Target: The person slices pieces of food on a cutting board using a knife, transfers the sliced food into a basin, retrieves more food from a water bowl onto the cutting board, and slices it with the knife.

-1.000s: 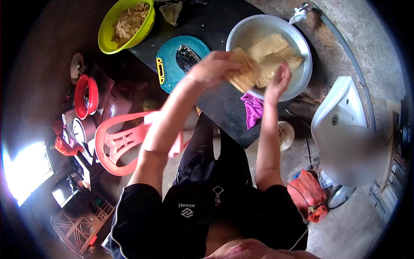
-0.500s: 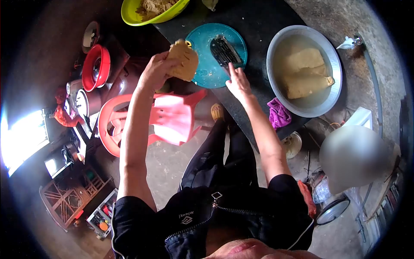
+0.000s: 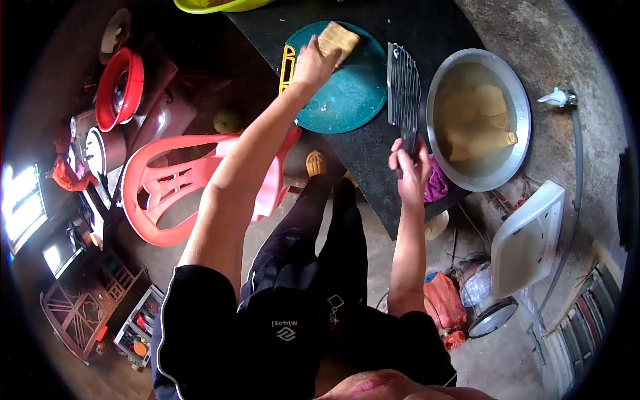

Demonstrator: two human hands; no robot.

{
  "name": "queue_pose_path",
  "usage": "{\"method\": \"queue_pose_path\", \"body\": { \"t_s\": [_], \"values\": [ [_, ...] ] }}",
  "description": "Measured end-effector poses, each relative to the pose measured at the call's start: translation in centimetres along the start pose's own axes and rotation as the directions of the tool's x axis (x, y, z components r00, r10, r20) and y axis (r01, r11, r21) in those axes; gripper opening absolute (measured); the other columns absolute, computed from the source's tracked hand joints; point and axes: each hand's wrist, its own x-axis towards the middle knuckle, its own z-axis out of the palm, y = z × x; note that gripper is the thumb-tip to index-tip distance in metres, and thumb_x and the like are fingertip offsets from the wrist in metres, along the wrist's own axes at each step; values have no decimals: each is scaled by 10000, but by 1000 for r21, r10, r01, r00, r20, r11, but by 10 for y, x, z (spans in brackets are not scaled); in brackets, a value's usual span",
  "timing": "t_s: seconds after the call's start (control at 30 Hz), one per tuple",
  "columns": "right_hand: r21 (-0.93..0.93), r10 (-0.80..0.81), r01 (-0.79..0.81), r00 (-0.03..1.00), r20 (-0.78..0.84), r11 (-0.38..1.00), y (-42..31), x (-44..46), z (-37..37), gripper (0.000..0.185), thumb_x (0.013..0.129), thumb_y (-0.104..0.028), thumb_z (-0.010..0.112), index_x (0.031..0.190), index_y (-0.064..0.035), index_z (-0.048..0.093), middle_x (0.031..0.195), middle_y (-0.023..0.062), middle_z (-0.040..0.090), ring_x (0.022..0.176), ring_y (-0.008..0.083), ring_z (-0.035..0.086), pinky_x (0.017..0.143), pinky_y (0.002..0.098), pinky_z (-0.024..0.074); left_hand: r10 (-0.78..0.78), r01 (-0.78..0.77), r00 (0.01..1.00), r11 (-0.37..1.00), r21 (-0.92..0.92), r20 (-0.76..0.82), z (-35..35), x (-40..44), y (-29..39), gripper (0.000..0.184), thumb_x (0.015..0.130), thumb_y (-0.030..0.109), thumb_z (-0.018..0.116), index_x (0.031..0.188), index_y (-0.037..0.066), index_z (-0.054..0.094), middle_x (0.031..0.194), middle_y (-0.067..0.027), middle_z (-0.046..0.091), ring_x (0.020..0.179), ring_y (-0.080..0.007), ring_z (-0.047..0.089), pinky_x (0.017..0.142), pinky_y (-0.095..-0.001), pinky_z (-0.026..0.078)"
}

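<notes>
My left hand (image 3: 315, 65) grips a tan, folded tofu sheet (image 3: 339, 41) at the far side of the round teal cutting board (image 3: 343, 103). The board has a yellow handle at its left edge. To the right of the board, my right hand (image 3: 412, 167) is closed round the handle of a cleaver (image 3: 403, 87). Its dark blade has pale streaks and points away from me, over the black table. More tan sheets (image 3: 477, 137) lie in cloudy water in a metal basin (image 3: 525, 120), just right of the cleaver.
A yellow-green bowl (image 3: 220, 7) is partly cut off at the top. A purple cloth (image 3: 436, 181) lies by the basin on the black table (image 3: 373, 157). The pink plastic chair (image 3: 157, 143) stands at left, near a red basin (image 3: 137, 87). A tap (image 3: 563, 98) is on the right wall.
My left hand has carried the tofu sheet away from me onto the board. The cleaver has moved from over the board to its right, and my right hand now grips its handle.
</notes>
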Motion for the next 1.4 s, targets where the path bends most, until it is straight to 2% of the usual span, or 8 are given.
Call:
{"method": "queue_pose_path", "body": {
  "t_s": [0.1,0.4,0.67,0.83,0.9,1.0,1.17,1.4],
  "values": [
    [-184,87,-77,995,45,980,13,0,1,351,890,-39,612,1221,-27,499,773,27,567,567,85,490,505,224,399,198,-142,980,774,617,-24,8,-10,-16,780,738,329,677,1401,29,395,1225,-224,502,1166,-408,468,986,-431,410],
    [-249,164,-207,969,-183,946,46,11,23,372,951,-159,611,1268,21,533,648,-27,500,494,42,440,422,210,324,164,-193,981,856,479,101,12,16,-35,979,655,385,797,1395,17,272,1144,-312,540,1120,-452,515,911,-476,504],
    [-208,103,-127,987,-122,970,45,19,28,400,983,-212,551,1307,21,522,638,-7,519,469,50,441,397,192,322,37,-10,978,992,-128,207,23,6,-49,293,739,318,771,874,64,713,914,-120,698,804,-242,677,708,-357,552],
    [-173,-91,84,995,-33,981,52,18,30,390,1000,-196,523,1322,23,526,622,0,520,454,54,435,402,194,328,50,-69,991,986,149,127,14,-70,-35,917,766,334,766,1439,-36,265,1177,-270,532,1166,-379,479,986,-423,441],
    [-281,-72,61,997,-28,958,57,22,25,368,998,-180,532,1313,12,541,625,-2,527,462,55,441,406,195,331,370,-319,927,867,383,-63,14,-76,-46,622,818,211,713,1354,12,469,1166,-260,529,1155,-380,495,944,-430,463],
    [-360,-41,30,999,-23,933,62,21,21,346,996,-173,544,1300,-9,562,626,-5,535,471,54,448,409,196,334,263,-233,948,958,169,-179,-10,-85,-57,169,834,97,677,996,58,704,991,-112,648,897,-267,652,823,-347,520],
    [-295,6,-23,998,-56,955,73,18,30,324,995,-177,548,1282,-32,586,626,-11,537,485,46,453,413,192,339,-293,117,899,877,-466,-325,-5,-125,-136,280,806,199,774,894,5,591,761,-49,591,690,-124,558,642,-278,476],
    [-752,-233,266,960,153,603,79,29,41,405,907,-236,675,1271,-73,605,847,115,681,690,206,657,567,329,497,-445,317,891,466,-826,91,10,-138,-135,166,859,130,720,909,-19,666,799,-45,659,715,-127,631,696,-267,546]
  ]
}}
